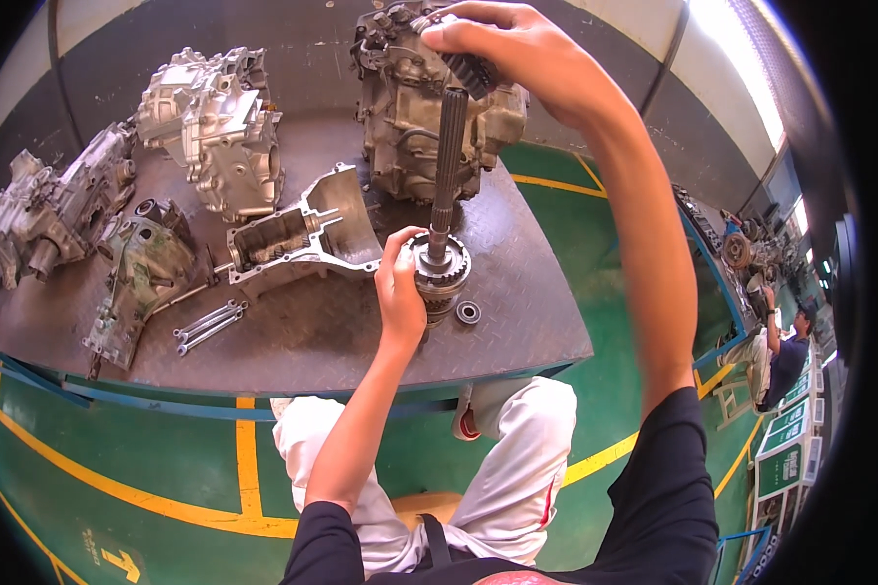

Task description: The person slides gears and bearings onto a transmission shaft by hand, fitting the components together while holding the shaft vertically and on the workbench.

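Note:
My left hand (400,292) is closed around the side of a gear assembly (443,271) that stands on the metal tabletop. From its middle a long splined shaft (446,161) rises upright. Above the tip of that shaft, my right hand (512,49) is raised and closed on a dark toothed gear (470,76). Whether the gear touches the shaft end I cannot tell. A small ring bearing (468,312) lies on the table just right of the assembly. To the left of my left hand sits an open half of a cast housing (307,239).
Several wrenches (210,327) lie near the front edge of the table (361,361). A dirty bell-shaped casing (141,263) and silver transmission cases (215,136) stand at left. A large gearbox (415,127) is behind the shaft. Far right, a person (790,356) sits by another bench.

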{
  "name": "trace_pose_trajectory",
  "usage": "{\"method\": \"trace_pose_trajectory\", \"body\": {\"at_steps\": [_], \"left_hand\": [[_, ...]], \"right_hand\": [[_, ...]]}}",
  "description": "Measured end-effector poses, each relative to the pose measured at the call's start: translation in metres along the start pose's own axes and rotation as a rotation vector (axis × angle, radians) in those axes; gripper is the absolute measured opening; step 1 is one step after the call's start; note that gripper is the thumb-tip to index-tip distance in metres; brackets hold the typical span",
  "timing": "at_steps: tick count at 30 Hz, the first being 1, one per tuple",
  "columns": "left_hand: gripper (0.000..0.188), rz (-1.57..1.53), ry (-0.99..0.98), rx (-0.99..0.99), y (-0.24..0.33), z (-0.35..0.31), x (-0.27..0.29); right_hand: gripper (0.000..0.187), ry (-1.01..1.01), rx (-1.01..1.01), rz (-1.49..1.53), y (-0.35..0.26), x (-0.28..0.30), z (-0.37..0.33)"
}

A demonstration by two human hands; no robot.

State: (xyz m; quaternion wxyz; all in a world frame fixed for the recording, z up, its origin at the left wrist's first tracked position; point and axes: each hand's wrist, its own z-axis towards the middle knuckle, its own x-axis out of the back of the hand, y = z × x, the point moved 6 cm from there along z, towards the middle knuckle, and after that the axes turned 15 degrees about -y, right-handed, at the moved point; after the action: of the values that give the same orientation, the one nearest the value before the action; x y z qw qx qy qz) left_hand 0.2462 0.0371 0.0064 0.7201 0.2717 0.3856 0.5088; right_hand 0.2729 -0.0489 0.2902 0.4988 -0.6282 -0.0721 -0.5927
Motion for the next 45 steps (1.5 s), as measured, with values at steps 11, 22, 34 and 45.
{"method": "trace_pose_trajectory", "body": {"at_steps": [11, 22, 34, 45], "left_hand": [[0.036, -0.103, 0.108, 0.009, -0.009, 0.0, 0.023], [0.036, 0.063, 0.096, -0.063, -0.001, -0.001, 0.007], [0.035, 0.103, 0.06, -0.015, -0.006, 0.001, -0.001], [0.036, 0.039, 0.047, 0.015, -0.005, 0.002, 0.001]], "right_hand": [[0.036, 0.508, 0.123, 1.272, 0.068, -0.029, 0.024], [0.041, 0.633, 0.364, 1.543, 0.065, -0.053, 0.024], [0.036, 0.587, 0.471, 0.87, 0.05, -0.063, -0.008], [0.037, 0.57, 0.308, 0.586, 0.091, -0.11, -0.04]]}}
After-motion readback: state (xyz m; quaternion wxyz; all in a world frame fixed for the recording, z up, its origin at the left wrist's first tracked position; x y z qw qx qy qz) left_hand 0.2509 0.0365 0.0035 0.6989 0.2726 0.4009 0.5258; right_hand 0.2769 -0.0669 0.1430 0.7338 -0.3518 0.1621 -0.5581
